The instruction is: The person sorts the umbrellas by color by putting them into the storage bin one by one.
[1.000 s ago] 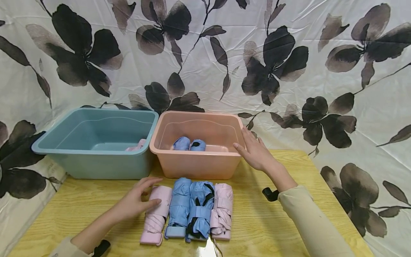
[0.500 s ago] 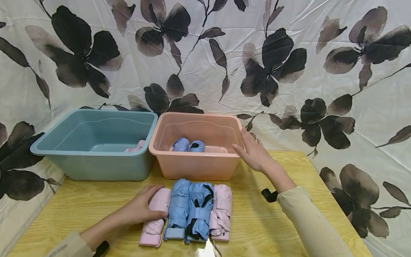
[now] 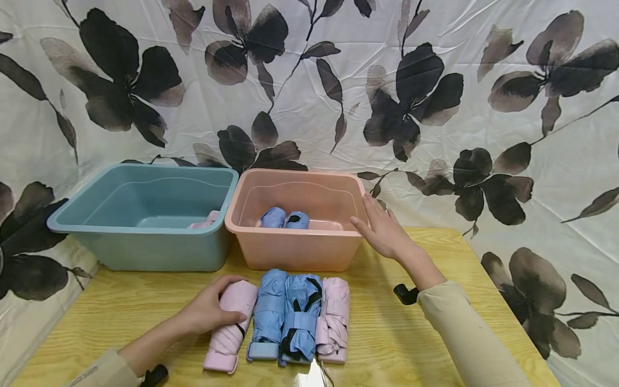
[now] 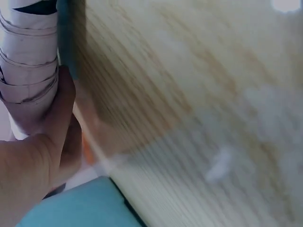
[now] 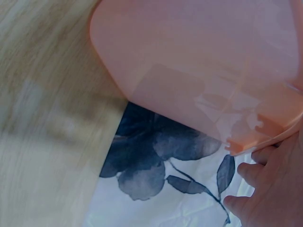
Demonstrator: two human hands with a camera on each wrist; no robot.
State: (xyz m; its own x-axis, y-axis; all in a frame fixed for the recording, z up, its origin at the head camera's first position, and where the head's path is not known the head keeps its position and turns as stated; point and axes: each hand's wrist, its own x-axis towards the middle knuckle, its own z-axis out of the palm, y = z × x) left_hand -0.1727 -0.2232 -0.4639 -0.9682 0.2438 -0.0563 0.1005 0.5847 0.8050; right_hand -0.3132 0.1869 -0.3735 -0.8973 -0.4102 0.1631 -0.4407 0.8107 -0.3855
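Observation:
My left hand (image 3: 207, 307) grips the leftmost folded pink umbrella (image 3: 240, 296), thumb on its right side and fingers over its far left side. The left wrist view shows the wrapped pink umbrella (image 4: 31, 61) against that hand. To its right lie a blue umbrella (image 3: 268, 312), another blue umbrella (image 3: 303, 293) with a black strap, and a second pink umbrella (image 3: 333, 317). My right hand (image 3: 386, 231) rests against the right rim of the peach bin (image 3: 297, 251), fingers straight. In the right wrist view, its fingers (image 5: 253, 175) lie by the bin's edge.
Two rolled blue umbrellas (image 3: 285, 219) lie inside the peach bin. Left of that bin, touching it, stands a teal bin (image 3: 159, 250) with a partly hidden pink item (image 3: 205, 220). A floral cloth (image 3: 338, 107) hangs behind the wooden table (image 3: 416, 333).
My left hand has reached down onto the leftmost pink umbrella and closed round it. That umbrella has shifted slightly left, away from the blue one. My right hand has stayed at the bin.

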